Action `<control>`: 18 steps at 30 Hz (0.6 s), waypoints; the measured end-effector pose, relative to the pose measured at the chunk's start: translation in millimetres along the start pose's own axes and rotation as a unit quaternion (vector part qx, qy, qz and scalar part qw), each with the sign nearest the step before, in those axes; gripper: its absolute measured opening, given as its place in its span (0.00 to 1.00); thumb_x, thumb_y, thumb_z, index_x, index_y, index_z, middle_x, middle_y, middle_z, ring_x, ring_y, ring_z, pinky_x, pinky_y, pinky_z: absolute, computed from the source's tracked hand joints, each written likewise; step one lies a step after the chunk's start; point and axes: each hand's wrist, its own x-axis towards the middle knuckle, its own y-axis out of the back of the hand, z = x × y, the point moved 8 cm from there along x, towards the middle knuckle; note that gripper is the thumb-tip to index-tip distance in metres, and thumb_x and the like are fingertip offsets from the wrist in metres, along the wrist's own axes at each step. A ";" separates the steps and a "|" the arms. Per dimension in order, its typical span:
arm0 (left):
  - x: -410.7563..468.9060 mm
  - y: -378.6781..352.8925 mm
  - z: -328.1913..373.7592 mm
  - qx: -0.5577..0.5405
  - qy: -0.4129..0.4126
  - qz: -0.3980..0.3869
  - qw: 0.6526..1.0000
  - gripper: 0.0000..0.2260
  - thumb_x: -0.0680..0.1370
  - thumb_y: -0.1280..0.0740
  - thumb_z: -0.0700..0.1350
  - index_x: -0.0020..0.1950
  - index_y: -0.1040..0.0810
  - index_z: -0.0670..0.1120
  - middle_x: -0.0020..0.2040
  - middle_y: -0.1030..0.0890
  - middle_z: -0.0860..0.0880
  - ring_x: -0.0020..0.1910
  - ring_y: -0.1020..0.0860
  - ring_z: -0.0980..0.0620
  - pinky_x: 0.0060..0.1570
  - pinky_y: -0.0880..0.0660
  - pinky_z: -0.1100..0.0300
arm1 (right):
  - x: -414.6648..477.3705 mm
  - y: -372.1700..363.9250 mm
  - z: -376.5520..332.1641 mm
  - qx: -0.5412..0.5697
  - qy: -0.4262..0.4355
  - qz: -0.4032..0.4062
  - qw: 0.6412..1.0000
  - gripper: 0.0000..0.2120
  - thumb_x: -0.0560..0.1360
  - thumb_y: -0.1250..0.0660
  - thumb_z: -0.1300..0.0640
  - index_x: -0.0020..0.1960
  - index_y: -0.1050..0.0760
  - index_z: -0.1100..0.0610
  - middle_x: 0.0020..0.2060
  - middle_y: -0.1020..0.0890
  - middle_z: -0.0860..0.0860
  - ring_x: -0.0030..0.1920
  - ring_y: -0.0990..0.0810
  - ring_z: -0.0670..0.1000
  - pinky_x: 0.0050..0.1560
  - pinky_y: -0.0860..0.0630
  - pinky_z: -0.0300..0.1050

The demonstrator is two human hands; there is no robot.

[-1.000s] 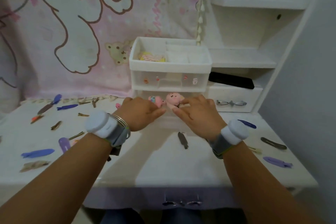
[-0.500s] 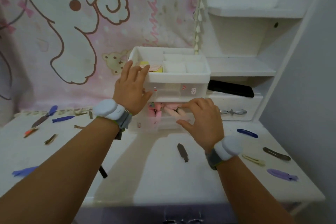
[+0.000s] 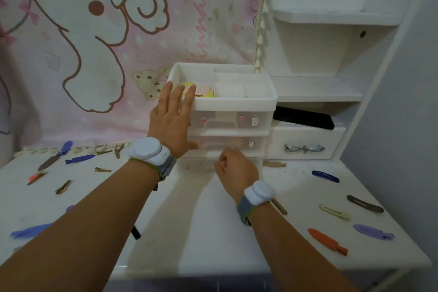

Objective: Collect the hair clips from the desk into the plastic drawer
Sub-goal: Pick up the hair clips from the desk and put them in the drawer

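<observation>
The plastic drawer unit (image 3: 257, 103) stands at the back middle of the desk, with a white top tray and translucent drawers that all look pushed in. My left hand (image 3: 171, 121) lies flat and spread against its left front, fingertips over the tray rim. My right hand (image 3: 235, 168) is curled at the front of the bottom drawer (image 3: 201, 166), fingers hidden. Hair clips lie loose on the desk. To the right are a blue clip (image 3: 325, 176), a dark brown clip (image 3: 365, 204), a cream clip (image 3: 334, 212), a purple clip (image 3: 373, 232) and an orange clip (image 3: 328, 242). Several more lie left, such as a blue clip (image 3: 80, 158).
A white shelf unit rises at the right, with a bow-handled drawer (image 3: 304, 148) and a black object (image 3: 303, 119) above it. A pink cartoon cloth (image 3: 94, 54) covers the wall behind. The desk's front edge (image 3: 237, 270) runs just below my forearms.
The middle drawer with the pink items has gone from open to pushed in. My right hand has dropped to the bottom drawer. My left hand stays against the unit's left side.
</observation>
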 end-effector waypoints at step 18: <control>-2.5 0.1 1.5 0.012 0.018 0.019 1.000 0.55 0.57 0.19 0.51 0.75 0.48 0.46 0.73 0.38 0.40 0.75 0.47 0.38 0.49 0.25 0.42 | -85.4 -81.5 -23.4 0.764 -0.439 -0.234 0.410 0.26 0.77 0.44 0.62 0.20 0.35 0.60 0.15 0.35 0.49 0.12 0.37 0.44 0.11 0.43 0.31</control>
